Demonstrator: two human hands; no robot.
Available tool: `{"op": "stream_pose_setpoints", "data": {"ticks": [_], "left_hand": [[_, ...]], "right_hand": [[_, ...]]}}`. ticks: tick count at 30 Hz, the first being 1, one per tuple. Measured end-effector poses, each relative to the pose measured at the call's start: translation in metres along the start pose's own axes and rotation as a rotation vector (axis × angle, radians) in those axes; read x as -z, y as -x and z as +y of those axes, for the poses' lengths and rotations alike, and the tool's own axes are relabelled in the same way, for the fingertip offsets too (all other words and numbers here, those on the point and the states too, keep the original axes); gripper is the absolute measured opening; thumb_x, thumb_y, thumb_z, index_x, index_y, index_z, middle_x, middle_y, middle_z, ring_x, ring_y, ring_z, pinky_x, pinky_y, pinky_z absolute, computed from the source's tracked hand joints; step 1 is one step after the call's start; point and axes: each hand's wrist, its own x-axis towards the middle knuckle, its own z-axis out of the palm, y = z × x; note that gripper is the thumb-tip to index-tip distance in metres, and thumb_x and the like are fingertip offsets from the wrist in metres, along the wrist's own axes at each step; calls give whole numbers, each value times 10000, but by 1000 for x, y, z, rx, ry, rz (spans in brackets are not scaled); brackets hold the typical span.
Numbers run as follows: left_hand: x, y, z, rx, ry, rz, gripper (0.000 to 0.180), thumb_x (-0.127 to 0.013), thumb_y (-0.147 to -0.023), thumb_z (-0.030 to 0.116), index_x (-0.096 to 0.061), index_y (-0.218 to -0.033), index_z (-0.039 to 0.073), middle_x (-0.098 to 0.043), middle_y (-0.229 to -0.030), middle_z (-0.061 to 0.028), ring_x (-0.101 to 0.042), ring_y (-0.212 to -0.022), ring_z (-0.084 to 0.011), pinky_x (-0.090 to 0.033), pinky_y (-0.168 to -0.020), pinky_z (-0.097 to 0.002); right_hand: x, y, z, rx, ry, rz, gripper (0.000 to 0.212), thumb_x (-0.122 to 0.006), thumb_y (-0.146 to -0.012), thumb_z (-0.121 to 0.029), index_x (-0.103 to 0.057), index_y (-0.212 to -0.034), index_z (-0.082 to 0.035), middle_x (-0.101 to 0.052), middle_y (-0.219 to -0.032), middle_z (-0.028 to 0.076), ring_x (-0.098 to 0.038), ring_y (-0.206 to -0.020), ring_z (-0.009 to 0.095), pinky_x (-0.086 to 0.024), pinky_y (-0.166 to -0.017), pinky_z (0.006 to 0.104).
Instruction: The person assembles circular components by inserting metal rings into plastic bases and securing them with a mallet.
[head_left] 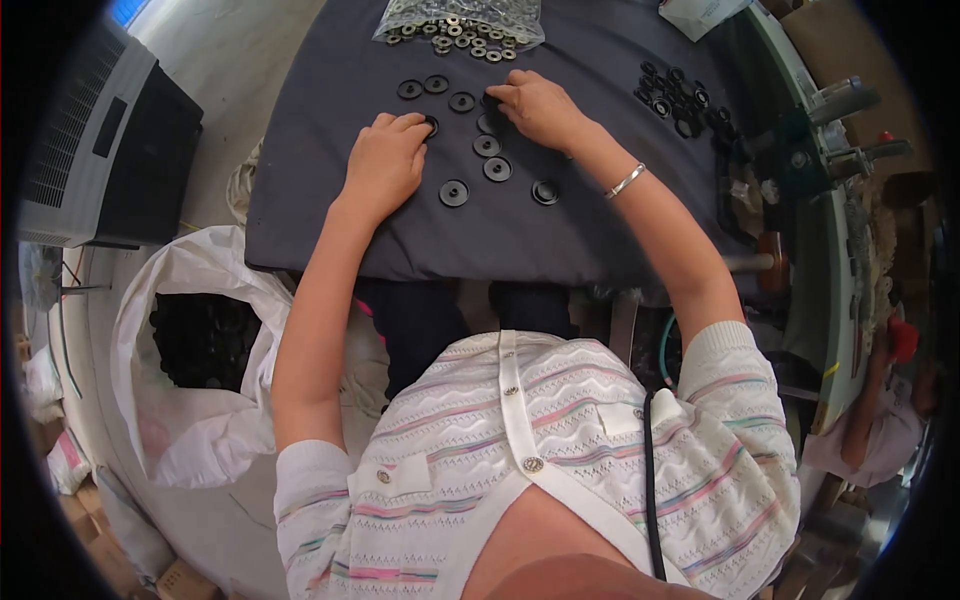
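Observation:
On the dark cloth-covered table (330, 225), my left hand (385, 165) has its fingers closed at the rim of a small round black disc (431, 126). To the right, my right hand (540, 110) pinches another black disc (489, 102), mostly hidden under the fingertips. Several similar discs lie flat around the hands, among them a disc (410, 89) at the far left, a disc (462, 102) between the hands and a disc (454, 193) nearer me. One disc (545, 192) sits apart, below my right wrist.
A clear plastic bag (480, 15) spills metal rings (460, 38) at the far edge. Black rings (682, 98) are heaped on the right, beside a green machine (800, 150) with handles. Left of the table are a white sack (140, 330) of black parts and a large grey appliance (100, 130).

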Motion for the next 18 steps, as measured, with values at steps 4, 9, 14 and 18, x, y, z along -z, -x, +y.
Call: {"op": "stream_pose_setpoints", "data": {"ticks": [4,9,14,18], "left_hand": [[7,8,-2,-22,160,74,180,-622,-751,100,-660,-920,51,-630,-1031,-47,-563,-950,-244,-446,-803,-368],[0,6,1,-27,218,172,122,-664,-707,56,-634,-822,31,-632,-945,-75,-586,-874,-262,-477,-749,-344],[-4,10,3,91,255,249,94,-668,-670,48,-581,-706,40,-612,-851,-49,-571,-825,-256,-456,-726,-359],[-3,13,-1,79,271,285,78,-651,-653,33,-578,-681,41,-612,-826,-46,-572,-806,-248,-460,-700,-352]], "right_hand": [[4,-12,-9,-57,-97,86,335,-551,-869,-211,-574,-1181,-89,-581,-1070,98,-539,-1038,277,-465,-843,361],[-20,-50,-33,167,-42,42,524,-440,-919,-408,-393,-1352,-117,-384,-1402,99,-332,-1301,294,-295,-1044,453],[-34,-43,-49,151,22,-189,605,-300,-935,-530,-297,-1411,-155,-308,-1455,80,-200,-1373,288,-177,-1048,613],[-16,-29,-43,111,-180,-54,526,-370,-950,-425,-331,-1400,-156,-374,-1424,51,-239,-1366,264,-163,-1075,548]]}}
